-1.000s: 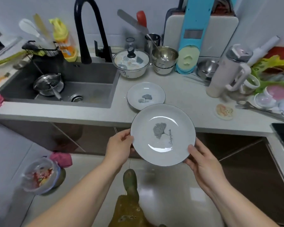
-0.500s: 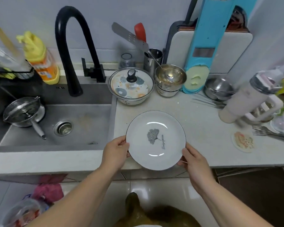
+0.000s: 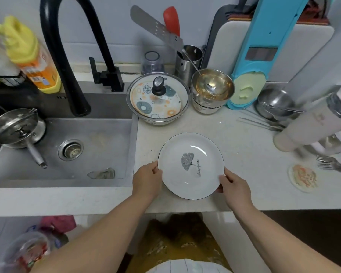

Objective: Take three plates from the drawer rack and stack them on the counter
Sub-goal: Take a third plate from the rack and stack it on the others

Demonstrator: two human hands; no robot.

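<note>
A white plate (image 3: 191,166) with a thin dark rim and a grey leaf print is over the pale counter (image 3: 244,146), near its front edge. My left hand (image 3: 146,179) grips its left rim and my right hand (image 3: 233,185) grips its lower right rim. Whether the plate rests on the counter or on another plate beneath it cannot be told; the plate seen earlier on the counter is hidden. The drawer rack is out of view.
A lidded patterned pot (image 3: 158,101) and stacked steel bowls (image 3: 212,91) stand just behind the plate. The sink (image 3: 67,150) with a strainer pot lies to the left. A tumbler (image 3: 311,123), forks (image 3: 333,164) and a coaster (image 3: 303,178) crowd the right.
Both hands carried the plate up from below counter level and forward over the counter, over where the first plate lay. My view moved closer to the counter.
</note>
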